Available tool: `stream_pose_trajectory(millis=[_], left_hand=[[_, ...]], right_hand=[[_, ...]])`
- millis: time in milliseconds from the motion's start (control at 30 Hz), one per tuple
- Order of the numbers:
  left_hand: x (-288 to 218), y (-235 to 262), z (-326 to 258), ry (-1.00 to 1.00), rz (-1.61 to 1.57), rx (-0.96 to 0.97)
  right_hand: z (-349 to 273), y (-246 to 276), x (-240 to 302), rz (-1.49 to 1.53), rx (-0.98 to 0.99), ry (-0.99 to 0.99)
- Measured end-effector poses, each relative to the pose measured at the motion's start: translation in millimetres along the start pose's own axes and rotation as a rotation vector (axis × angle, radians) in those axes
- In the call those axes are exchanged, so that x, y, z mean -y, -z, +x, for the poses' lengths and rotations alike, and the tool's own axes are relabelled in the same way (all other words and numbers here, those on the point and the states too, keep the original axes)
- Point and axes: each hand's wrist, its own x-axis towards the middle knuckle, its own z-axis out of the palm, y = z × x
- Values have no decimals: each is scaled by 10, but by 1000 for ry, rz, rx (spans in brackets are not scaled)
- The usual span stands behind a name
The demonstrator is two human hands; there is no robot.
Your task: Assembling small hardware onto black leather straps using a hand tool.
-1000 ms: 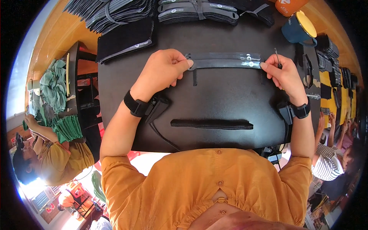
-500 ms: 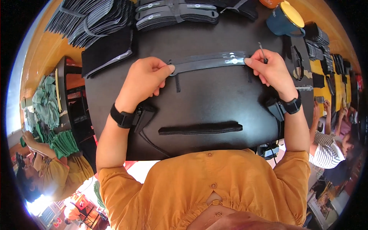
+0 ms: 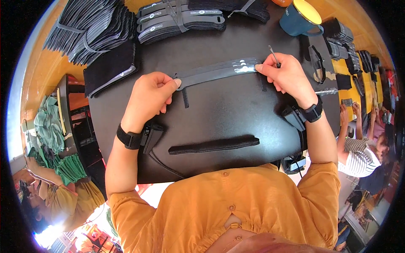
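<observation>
A flat grey strap point(image 3: 206, 78) with white print near one end stretches between my hands, low over or against the dark table. My left hand point(image 3: 151, 95) pinches its left end between thumb and forefinger. My right hand point(image 3: 289, 78) pinches the printed end, and a thin metal-tipped tool with a dark handle point(image 3: 273, 55) pokes up from its fingers. The exact kind of tool is unclear. Below the strap's left end, a short dark strip point(image 3: 185, 99) points toward me. Closer to my body lies a narrow black folded strip point(image 3: 214, 145), touched by neither hand.
Stacks of grey-black straps point(image 3: 179, 25) line the table's far side, with a bound bundle point(image 3: 88, 31) at far left and a black folded piece point(image 3: 112, 69) below it. A blue mug point(image 3: 295, 23) stands far right. Co-workers sit on both sides; black wrist devices sit on my forearms.
The view has shifted, so the table and hands appear farther left and slightly tilted. Both hands keep their pinch on the strap; the tool stays in my right hand.
</observation>
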Motion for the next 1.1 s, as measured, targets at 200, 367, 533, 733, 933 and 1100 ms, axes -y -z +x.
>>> stream_pose_trajectory(millis=[200,367,533,733,933,1100], left_hand=[[25,-4,12,-21,-16,-2],[67,8,35,-22,-29,-3],[42,-12,32,-20,-36,-7],[-11,-7,16,-35,0,-12],[30,-11,46,-43,-24,-2],[19,-1,36,-41,-7,-7]], right_hand=[[4,-27,-5,-2,-3,1],[26,-21,-18,2,15,33],[39,-9,-50,41,-1,-27],[47,-3,-58,62,5,-20],[43,1,-49,67,3,-20],[40,-20,-18,33,-9,-1]])
